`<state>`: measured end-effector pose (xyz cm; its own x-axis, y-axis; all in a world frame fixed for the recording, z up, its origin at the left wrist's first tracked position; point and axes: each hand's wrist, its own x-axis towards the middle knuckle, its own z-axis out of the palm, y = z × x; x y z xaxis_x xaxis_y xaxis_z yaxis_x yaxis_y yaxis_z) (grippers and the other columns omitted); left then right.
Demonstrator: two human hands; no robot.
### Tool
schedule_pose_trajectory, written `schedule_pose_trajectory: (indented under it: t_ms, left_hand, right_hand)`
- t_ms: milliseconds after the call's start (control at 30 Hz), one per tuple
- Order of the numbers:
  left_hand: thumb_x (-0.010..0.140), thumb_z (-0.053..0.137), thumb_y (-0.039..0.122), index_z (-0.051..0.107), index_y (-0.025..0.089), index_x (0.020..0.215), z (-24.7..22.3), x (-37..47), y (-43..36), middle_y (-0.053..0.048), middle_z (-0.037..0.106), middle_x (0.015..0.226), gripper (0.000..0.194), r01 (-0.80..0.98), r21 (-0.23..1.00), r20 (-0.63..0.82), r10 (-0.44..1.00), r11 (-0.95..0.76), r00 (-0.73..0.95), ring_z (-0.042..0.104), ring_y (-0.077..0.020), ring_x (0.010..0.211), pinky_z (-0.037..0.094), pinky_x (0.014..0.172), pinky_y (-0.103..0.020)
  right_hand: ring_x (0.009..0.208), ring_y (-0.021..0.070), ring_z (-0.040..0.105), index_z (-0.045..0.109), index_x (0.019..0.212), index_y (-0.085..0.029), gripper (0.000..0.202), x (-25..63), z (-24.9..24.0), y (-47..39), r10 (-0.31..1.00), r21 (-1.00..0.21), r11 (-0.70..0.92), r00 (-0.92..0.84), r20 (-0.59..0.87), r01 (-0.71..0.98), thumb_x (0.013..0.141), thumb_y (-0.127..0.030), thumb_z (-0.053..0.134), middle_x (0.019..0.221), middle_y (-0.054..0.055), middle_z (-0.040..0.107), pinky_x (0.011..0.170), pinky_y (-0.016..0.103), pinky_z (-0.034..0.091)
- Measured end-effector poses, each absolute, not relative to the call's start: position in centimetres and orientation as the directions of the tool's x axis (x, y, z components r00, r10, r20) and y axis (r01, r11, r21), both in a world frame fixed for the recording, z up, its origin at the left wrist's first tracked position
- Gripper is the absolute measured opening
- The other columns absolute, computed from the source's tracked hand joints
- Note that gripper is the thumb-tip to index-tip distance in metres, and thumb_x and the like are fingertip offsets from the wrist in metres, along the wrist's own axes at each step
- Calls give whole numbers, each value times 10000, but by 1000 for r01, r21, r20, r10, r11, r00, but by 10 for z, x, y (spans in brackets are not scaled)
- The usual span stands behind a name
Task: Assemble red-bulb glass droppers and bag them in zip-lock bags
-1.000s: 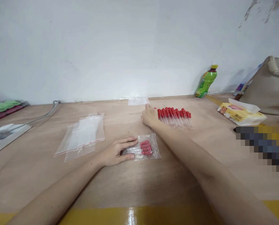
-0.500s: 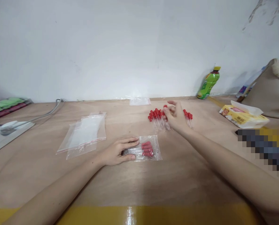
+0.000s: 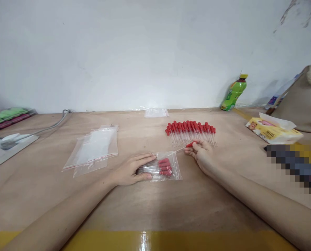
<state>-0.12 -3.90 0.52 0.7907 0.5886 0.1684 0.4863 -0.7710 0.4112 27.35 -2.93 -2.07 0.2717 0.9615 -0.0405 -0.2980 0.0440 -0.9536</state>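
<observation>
My left hand (image 3: 131,170) rests flat with thumb and fingers apart on a clear zip bag (image 3: 176,170). Inside the bag lie several droppers (image 3: 165,166), their red bulbs toward the right end and their clear stems partly under my hand. Pinched by its red bulb, a dropper (image 3: 190,144) is in my right hand (image 3: 203,153). Its thin stem points left, at the upper right edge of the bag; whether the tip is inside, I cannot tell. Just beyond my right hand, a fanned row of red-bulbed droppers (image 3: 188,126) lies on the table.
Flat clear zip bags (image 3: 96,144) lie overlapping at the left, with another bag (image 3: 156,113) by the wall. A power strip (image 3: 19,144) with a cable sits far left. At the right are a green bottle (image 3: 234,93), a tissue pack (image 3: 273,129) and a beige bag (image 3: 296,101).
My right hand has come from the dropper row toward me, bringing one dropper to the zip bag's edge and tilting it to point left. My left hand has stayed on the bag.
</observation>
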Motion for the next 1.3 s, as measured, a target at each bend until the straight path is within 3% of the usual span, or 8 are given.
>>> schedule_pose_trajectory:
  t_ms: [167, 267, 433, 700, 900, 1133, 1300]
  left_hand:
    - [797, 553, 406, 287, 252, 1356, 8, -1, -41, -76, 405, 1353, 638, 488, 420, 184, 598, -765, 780, 376, -240, 1234, 319, 1018, -419]
    - [800, 546, 410, 286, 255, 1354, 9, 0, -41, -78, 421, 1340, 632, 472, 421, 203, 588, -774, 783, 394, -249, 1219, 335, 1001, -427]
    - [797, 551, 410, 291, 245, 1353, 10, 1, -43, -80, 425, 1336, 635, 476, 421, 201, 591, -772, 781, 414, -245, 1201, 353, 987, -409]
    - [798, 548, 411, 298, 245, 1351, 11, 2, -43, -80, 431, 1332, 629, 480, 425, 207, 599, -767, 774, 427, -252, 1188, 356, 979, -411]
    - [798, 545, 412, 310, 251, 1345, 11, 3, -43, -77, 455, 1308, 617, 487, 430, 209, 608, -760, 766, 432, -252, 1179, 357, 976, -408]
    - [802, 542, 409, 286, 254, 1354, 11, 3, -43, -78, 440, 1321, 628, 486, 429, 199, 605, -761, 771, 429, -250, 1181, 362, 972, -406]
    - [798, 553, 402, 292, 243, 1353, 11, 2, -44, -74, 426, 1334, 634, 498, 423, 192, 612, -757, 767, 410, -238, 1203, 346, 996, -392]
  right_hand:
    - [686, 131, 639, 426, 829, -214, 226, 267, -20, -42, 995, -948, -45, 69, -70, -315, 717, -261, 617, 738, 2, 610, 707, 298, 541]
    - [614, 103, 617, 459, 788, -188, 268, 270, -15, -45, 993, -977, -92, -93, -75, -194, 667, -303, 670, 738, 13, 633, 627, 256, 530]
    - [477, 65, 533, 482, 775, -160, 319, 272, -4, -43, 961, -995, -87, -260, -98, 53, 633, -353, 693, 534, -42, 567, 469, 187, 455]
    - [406, 55, 487, 523, 802, -161, 303, 262, -3, -38, 942, -988, -21, -328, -71, 154, 628, -349, 685, 510, -62, 537, 363, 159, 395]
    - [389, 65, 466, 555, 618, -150, 239, 254, -7, -37, 992, -976, -14, -117, -40, 218, 615, -356, 677, 441, -38, 518, 356, 178, 386]
    - [542, 123, 561, 588, 709, -163, 176, 251, -16, -38, 987, -953, 153, -92, 133, 263, 594, -267, 672, 603, 11, 618, 512, 245, 470]
    - [595, 141, 556, 665, 766, -168, 148, 253, -17, -40, 956, -896, 263, -222, 192, 359, 714, -229, 541, 660, 19, 633, 564, 265, 459]
